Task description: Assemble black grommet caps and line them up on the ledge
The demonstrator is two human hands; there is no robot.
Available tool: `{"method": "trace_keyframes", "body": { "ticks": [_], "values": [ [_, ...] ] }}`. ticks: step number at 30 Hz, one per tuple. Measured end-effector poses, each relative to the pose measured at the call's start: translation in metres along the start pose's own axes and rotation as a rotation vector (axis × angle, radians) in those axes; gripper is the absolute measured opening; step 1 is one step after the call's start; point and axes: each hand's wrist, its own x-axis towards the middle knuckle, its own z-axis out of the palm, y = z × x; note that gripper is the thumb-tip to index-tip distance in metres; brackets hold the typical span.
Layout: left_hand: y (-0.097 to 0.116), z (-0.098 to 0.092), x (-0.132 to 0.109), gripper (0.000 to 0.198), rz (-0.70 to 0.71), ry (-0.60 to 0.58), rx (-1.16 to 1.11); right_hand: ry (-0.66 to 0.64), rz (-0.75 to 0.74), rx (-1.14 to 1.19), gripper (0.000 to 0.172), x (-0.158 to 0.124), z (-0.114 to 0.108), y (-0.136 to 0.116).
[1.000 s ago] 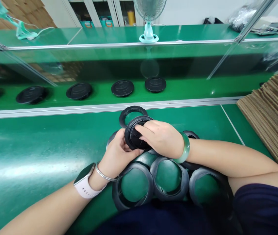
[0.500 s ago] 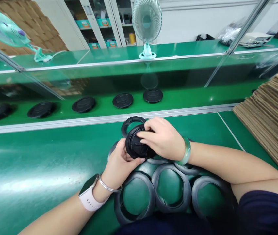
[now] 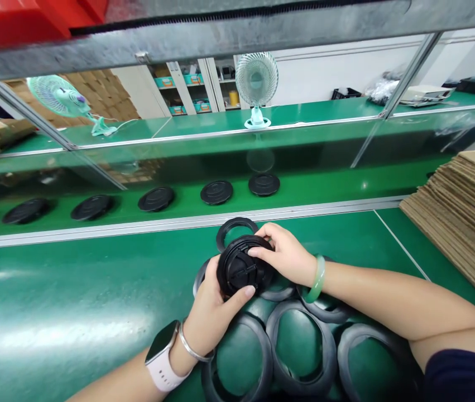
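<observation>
Both my hands hold a round black plastic cap [image 3: 241,267] in front of me, its ribbed face tilted up toward me. My left hand [image 3: 216,304] cups it from below and the left side. My right hand [image 3: 283,254] grips its upper right rim with the fingertips. Just beyond the cap lies a black rubber ring [image 3: 234,231] on the green workbench [image 3: 73,296]. Several more black rings [image 3: 300,349] lie overlapped beneath and nearer my hands, partly hidden by my wrists and the cap.
A row of black round discs [image 3: 216,192] stands on a raised green shelf behind a metal rail [image 3: 178,222]. A stack of flattened cardboard [image 3: 463,215] lies at right. A grey beam [image 3: 237,28] and a red bin [image 3: 19,22] cross the top of the view.
The view has tilted upward, so the bench sits lower and a beam and red bin have appeared. My hands have turned the cap, and my right hand has moved from its face to the rim.
</observation>
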Motion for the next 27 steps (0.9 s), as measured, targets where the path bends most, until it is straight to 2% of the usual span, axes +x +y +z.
{"method": "trace_keyframes", "body": {
  "ticks": [13, 16, 20, 22, 27],
  "values": [
    [0.007, -0.002, -0.001, 0.049, 0.037, 0.059, 0.233, 0.037, 0.009, -0.078, 0.021, 0.002, 0.002, 0.001],
    [0.006, -0.004, 0.005, 0.041, 0.010, 0.082, 0.190, -0.034, 0.008, -0.009, 0.019, 0.003, -0.001, 0.000],
    [0.004, -0.007, 0.010, 0.037, -0.020, 0.098, 0.115, -0.219, -0.003, 0.048, 0.043, 0.001, -0.006, -0.003],
    [0.003, -0.007, 0.010, 0.037, -0.025, 0.098, 0.127, -0.229, 0.012, -0.004, 0.046, -0.001, -0.007, -0.005],
    [0.004, -0.006, 0.007, 0.036, -0.013, 0.116, 0.184, -0.179, 0.030, -0.038, 0.040, -0.005, -0.002, -0.008]
  ]
}}
